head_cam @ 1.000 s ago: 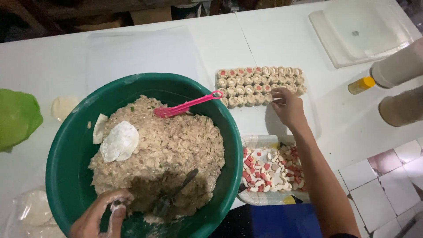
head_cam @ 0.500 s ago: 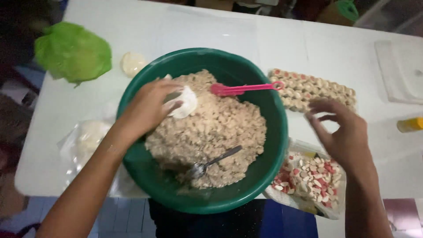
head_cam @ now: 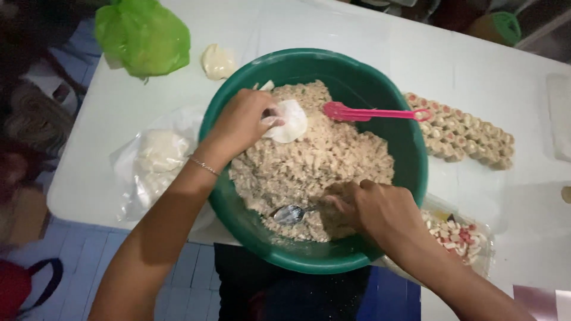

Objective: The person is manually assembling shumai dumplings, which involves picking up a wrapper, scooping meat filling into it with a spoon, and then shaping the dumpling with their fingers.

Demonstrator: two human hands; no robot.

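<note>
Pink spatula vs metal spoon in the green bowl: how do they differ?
The pink spatula is plastic; the metal spoon is shiny steel. The pink spatula lies untouched at the bowl's far side, its handle over the green bowl rim; the metal spoon sits at the near side, its handle under the right hand. Both rest on the minced filling.
</note>
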